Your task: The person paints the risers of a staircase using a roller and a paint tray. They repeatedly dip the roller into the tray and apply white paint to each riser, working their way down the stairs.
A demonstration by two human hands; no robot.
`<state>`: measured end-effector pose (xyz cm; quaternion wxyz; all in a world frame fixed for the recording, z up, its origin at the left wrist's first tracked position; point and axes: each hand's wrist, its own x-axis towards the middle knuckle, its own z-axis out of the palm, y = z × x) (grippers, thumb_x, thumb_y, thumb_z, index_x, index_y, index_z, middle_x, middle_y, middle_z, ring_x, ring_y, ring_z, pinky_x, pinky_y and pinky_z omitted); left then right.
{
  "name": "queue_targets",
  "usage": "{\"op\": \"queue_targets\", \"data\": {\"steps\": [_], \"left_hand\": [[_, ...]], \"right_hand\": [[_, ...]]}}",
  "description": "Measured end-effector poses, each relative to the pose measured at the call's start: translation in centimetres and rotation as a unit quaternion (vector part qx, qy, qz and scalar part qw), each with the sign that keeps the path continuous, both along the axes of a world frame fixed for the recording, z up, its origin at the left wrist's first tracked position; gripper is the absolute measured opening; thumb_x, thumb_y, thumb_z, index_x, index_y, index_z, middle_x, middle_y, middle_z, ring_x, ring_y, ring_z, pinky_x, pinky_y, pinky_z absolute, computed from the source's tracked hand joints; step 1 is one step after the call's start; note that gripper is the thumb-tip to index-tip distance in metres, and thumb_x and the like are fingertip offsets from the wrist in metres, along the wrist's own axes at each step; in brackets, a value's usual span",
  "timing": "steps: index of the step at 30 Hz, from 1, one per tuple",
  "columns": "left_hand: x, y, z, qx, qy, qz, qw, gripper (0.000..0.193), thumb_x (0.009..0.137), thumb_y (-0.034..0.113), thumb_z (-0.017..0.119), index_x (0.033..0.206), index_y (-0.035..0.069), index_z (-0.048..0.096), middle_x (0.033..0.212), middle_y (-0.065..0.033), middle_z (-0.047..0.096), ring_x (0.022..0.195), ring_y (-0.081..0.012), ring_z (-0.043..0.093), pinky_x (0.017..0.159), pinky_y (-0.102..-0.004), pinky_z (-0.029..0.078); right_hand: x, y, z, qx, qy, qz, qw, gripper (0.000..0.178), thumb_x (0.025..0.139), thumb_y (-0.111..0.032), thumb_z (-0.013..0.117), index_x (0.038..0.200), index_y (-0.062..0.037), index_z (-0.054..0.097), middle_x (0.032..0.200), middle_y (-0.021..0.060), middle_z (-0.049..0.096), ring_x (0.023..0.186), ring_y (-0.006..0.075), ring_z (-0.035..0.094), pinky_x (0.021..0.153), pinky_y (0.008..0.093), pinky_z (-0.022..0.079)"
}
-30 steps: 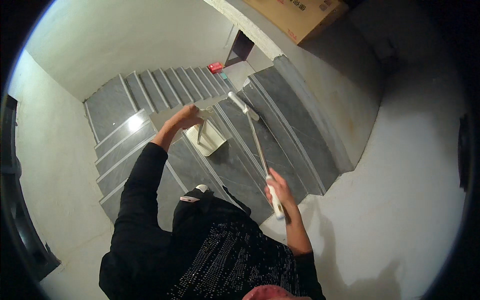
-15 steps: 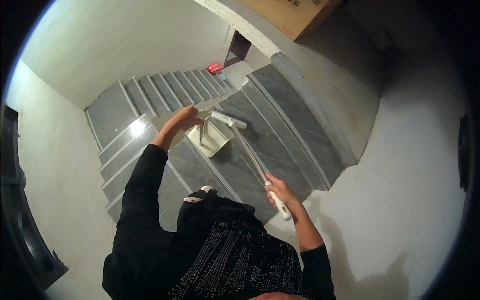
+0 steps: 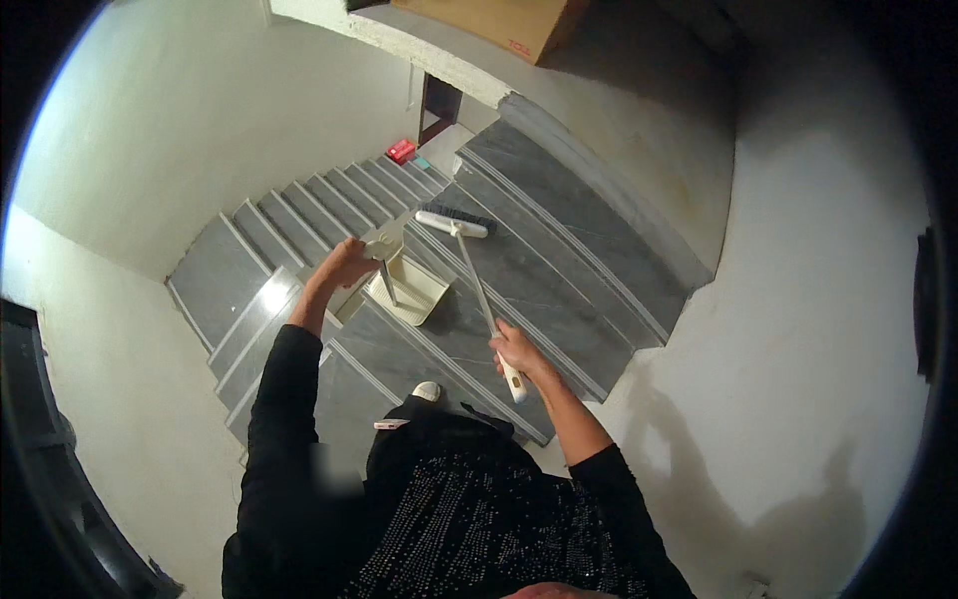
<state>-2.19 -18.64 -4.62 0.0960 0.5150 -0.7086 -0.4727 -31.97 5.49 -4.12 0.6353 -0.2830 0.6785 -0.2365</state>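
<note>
White-handled broom [image 3: 452, 222] is gripped in the right hand [image 3: 514, 349], the left hand [image 3: 349, 264] clasping a cream dustpan [image 3: 423, 290].

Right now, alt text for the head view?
A person on gray stairs holds a white broom in the right hand and a cream dustpan, by its handle, in the left hand. A red box lies beyond.
</note>
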Motion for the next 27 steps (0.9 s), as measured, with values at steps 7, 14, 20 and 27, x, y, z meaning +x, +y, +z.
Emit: {"op": "queue_targets", "data": {"steps": [7, 14, 20, 27], "left_hand": [[-0.8, 0.4, 0.2, 0.032, -0.056, -0.018, 0.998, 0.027, 0.080, 0.021, 0.071, 0.089, -0.003, 0.064, 0.056, -0.0016, 0.050, 0.041, -0.0111, 0.047, 0.036, -0.0292, 0.035], [-1.7, 3.6, 2.0, 0.033, -0.025, -0.042, 0.998, 0.029, 0.080, 0.022, 0.072, 0.092, -0.003, 0.065, 0.056, -0.0014, 0.051, 0.042, -0.0114, 0.049, 0.037, -0.0304, 0.038], [-3.5, 5.1, 2.1, 0.039, -0.032, -0.046, 0.998, 0.028, 0.081, 0.020, 0.070, 0.097, -0.003, 0.065, 0.057, -0.0015, 0.051, 0.045, -0.0127, 0.050, 0.040, -0.0295, 0.039], [-4.2, 5.6, 0.3, 0.052, -0.013, -0.067, 0.996, 0.033, 0.080, 0.019, 0.070, 0.102, -0.004, 0.062, 0.062, -0.0045, 0.056, 0.047, -0.0128, 0.051, 0.042, -0.0324, 0.040]], "right_hand": [[-2.7, 10.1, 3.8, 0.055, -0.103, -0.060, 0.991, 0.068, 0.091, -0.013, 0.057, 0.152, -0.0169, 0.028, 0.065, 0.0016, 0.049, 0.047, 0.0122, 0.047, 0.042, 0.0295, 0.041], [-3.6, 18.0, 8.3, 0.008, -0.083, -0.156, 0.984, 0.065, 0.092, -0.014, 0.055, 0.151, -0.0131, 0.029, 0.067, 0.0019, 0.051, 0.047, 0.0109, 0.048, 0.040, 0.0264, 0.040], [-3.9, 12.2, 2.7, -0.020, -0.025, -0.201, 0.979, 0.068, 0.092, -0.015, 0.053, 0.152, -0.0098, 0.023, 0.066, 0.0052, 0.054, 0.046, 0.0152, 0.051, 0.044, 0.0314, 0.045], [-1.2, 16.1, 0.7, 0.014, -0.016, -0.116, 0.993, 0.071, 0.091, -0.012, 0.055, 0.153, -0.0095, 0.021, 0.065, 0.0059, 0.054, 0.048, 0.0154, 0.053, 0.046, 0.0319, 0.047]]}}
